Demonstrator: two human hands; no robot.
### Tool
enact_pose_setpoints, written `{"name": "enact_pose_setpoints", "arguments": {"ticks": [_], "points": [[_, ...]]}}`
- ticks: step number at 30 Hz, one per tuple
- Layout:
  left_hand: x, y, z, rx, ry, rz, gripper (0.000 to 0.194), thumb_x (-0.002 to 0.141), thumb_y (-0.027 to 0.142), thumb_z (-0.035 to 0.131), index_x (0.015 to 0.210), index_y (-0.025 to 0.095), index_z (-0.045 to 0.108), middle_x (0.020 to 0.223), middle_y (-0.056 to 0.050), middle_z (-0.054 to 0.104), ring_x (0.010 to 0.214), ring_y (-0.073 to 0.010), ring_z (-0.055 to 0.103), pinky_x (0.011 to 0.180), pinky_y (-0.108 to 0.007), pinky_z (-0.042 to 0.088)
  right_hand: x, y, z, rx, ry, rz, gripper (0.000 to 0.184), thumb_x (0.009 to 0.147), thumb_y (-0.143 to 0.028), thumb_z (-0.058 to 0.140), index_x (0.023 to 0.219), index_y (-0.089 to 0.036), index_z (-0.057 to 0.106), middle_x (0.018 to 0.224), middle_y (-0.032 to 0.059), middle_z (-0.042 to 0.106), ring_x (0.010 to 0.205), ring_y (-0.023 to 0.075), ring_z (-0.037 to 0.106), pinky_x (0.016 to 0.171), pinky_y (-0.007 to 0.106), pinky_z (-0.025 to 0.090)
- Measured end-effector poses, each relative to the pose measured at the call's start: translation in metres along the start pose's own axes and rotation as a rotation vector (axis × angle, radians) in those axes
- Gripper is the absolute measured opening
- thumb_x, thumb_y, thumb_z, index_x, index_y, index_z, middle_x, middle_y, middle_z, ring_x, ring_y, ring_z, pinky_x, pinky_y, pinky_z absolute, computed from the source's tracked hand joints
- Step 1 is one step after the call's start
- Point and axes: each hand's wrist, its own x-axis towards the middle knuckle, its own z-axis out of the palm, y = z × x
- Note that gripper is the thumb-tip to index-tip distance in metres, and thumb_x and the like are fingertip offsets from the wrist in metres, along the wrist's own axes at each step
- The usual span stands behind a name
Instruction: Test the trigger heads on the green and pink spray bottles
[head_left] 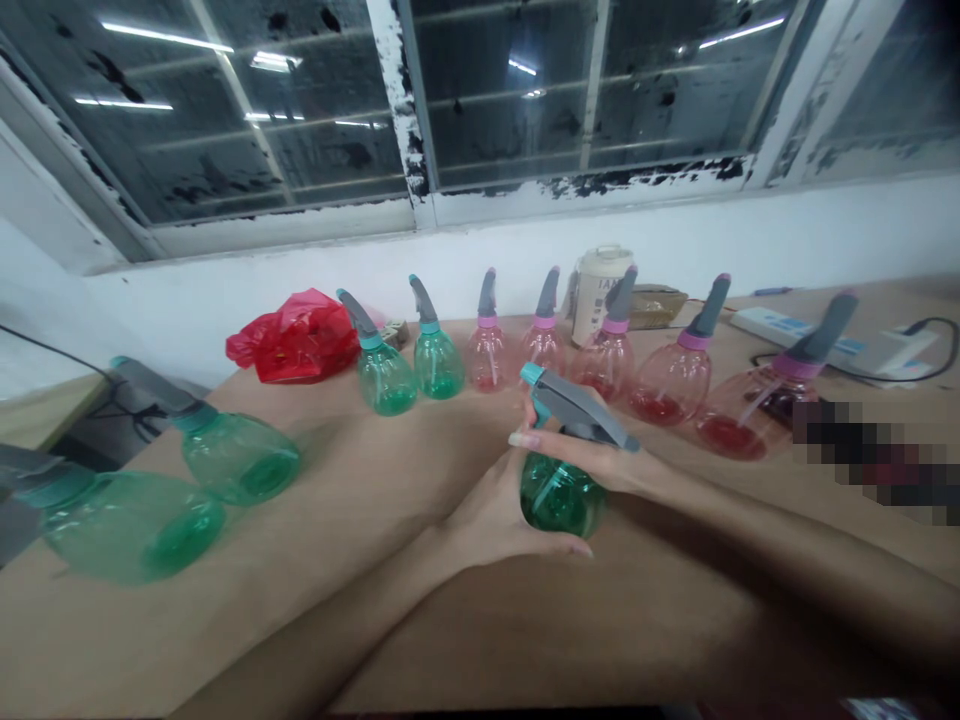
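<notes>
Near the middle of the table I hold a see-through green spray bottle (559,490) with a grey and teal trigger head. My left hand (499,510) wraps round the bottle's body, its thumb along the near side. At the top, my right hand (581,455) grips the neck just below the spray head (574,400), and its fingers partly cover the collar. Behind my hands stands a curved row of pink spray bottles (667,385). Several more green spray bottles (244,455) stand to the left, all with grey heads fitted.
A crumpled red plastic bag (300,340) lies at the back left. Along the wall are a pale canister (600,290), a brown box (656,307) and a white power strip (795,330) with a black cable. A blurred dark patch covers something at right.
</notes>
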Motion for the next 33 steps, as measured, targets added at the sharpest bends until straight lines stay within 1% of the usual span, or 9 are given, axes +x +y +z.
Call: {"name": "enact_pose_setpoints", "arguments": {"ticks": [4,9,11,16,20,23,26,29,33], "points": [[-0.0026,-0.0033,0.002,-0.03,-0.003,-0.003,0.108,0.054,0.052,0.081,0.141,0.025,0.024,0.139,-0.013,0.042,0.131,-0.0371,0.034,0.107,-0.056,0.031,-0.0004,-0.003,-0.0007,-0.023,0.001,0.034,0.018,0.08,-0.044,0.062,0.082,-0.027,0.064,0.061,-0.0028,0.057,0.06,0.016,0.057,0.058,0.031,0.048],[-0.0032,-0.0015,-0.0005,-0.069,-0.017,-0.024,0.103,0.056,0.048,0.082,0.14,0.025,0.027,0.137,-0.013,0.044,0.127,-0.0372,0.04,0.102,-0.056,0.037,0.0012,-0.0059,-0.0016,0.05,-0.033,-0.002,0.027,0.078,-0.045,0.065,0.1,-0.03,0.063,0.092,-0.0009,0.067,0.055,0.0122,0.056,0.054,0.03,0.047],[-0.0034,-0.0014,-0.0007,-0.082,-0.011,-0.036,0.104,0.055,0.047,0.083,0.14,0.025,0.026,0.137,-0.013,0.043,0.126,-0.0373,0.041,0.101,-0.056,0.037,-0.0002,-0.0051,-0.0009,0.035,0.006,-0.006,0.031,0.077,-0.044,0.066,0.105,-0.03,0.062,0.093,-0.0013,0.067,0.054,0.0116,0.055,0.056,0.03,0.048],[-0.0034,-0.0019,-0.0001,-0.092,0.012,-0.043,0.105,0.053,0.049,0.083,0.139,0.026,0.026,0.137,-0.014,0.044,0.126,-0.0382,0.041,0.101,-0.057,0.037,-0.0038,-0.0019,0.0014,-0.015,0.121,-0.037,0.036,0.076,-0.041,0.068,0.109,-0.029,0.062,0.08,-0.0024,0.066,0.066,0.0148,0.061,0.07,0.032,0.051],[-0.0024,-0.0028,-0.0004,-0.095,0.002,-0.022,0.101,0.053,0.048,0.083,0.136,0.026,0.03,0.138,-0.012,0.043,0.128,-0.0369,0.04,0.102,-0.055,0.037,-0.003,-0.002,0.0023,0.028,0.105,-0.056,0.029,0.077,-0.038,0.067,0.103,-0.027,0.063,0.092,-0.001,0.068,0.08,0.0172,0.064,0.079,0.034,0.052],[-0.002,-0.0038,-0.0007,-0.076,0.004,-0.006,0.104,0.052,0.049,0.083,0.137,0.026,0.029,0.138,-0.013,0.042,0.129,-0.0381,0.038,0.104,-0.057,0.034,-0.0024,-0.0033,0.0029,0.034,0.127,-0.079,0.025,0.077,-0.038,0.067,0.099,-0.028,0.063,0.102,-0.001,0.068,0.09,0.0181,0.064,0.083,0.034,0.051],[-0.0022,-0.0035,-0.0009,-0.069,0.004,-0.014,0.103,0.053,0.05,0.083,0.137,0.025,0.03,0.136,-0.013,0.045,0.128,-0.0376,0.039,0.104,-0.056,0.034,-0.0025,-0.0034,0.0029,0.021,0.129,-0.079,0.024,0.077,-0.039,0.066,0.098,-0.028,0.063,0.102,-0.0016,0.068,0.086,0.0172,0.065,0.079,0.033,0.052],[-0.0024,-0.0021,-0.0012,-0.072,0.004,-0.032,0.101,0.053,0.05,0.082,0.136,0.024,0.031,0.137,-0.013,0.045,0.127,-0.0375,0.041,0.103,-0.055,0.036,-0.003,-0.0022,0.0026,0.008,0.117,-0.067,0.024,0.078,-0.039,0.066,0.098,-0.028,0.062,0.099,-0.0018,0.068,0.075,0.0153,0.063,0.072,0.032,0.052],[-0.003,-0.0016,-0.001,-0.089,-0.004,-0.04,0.104,0.053,0.049,0.082,0.138,0.025,0.027,0.137,-0.013,0.044,0.127,-0.0375,0.041,0.103,-0.056,0.035,-0.0038,-0.0018,0.0022,-0.005,0.096,-0.043,0.025,0.078,-0.04,0.065,0.101,-0.029,0.062,0.095,-0.0016,0.068,0.065,0.0141,0.061,0.068,0.033,0.052]]}}
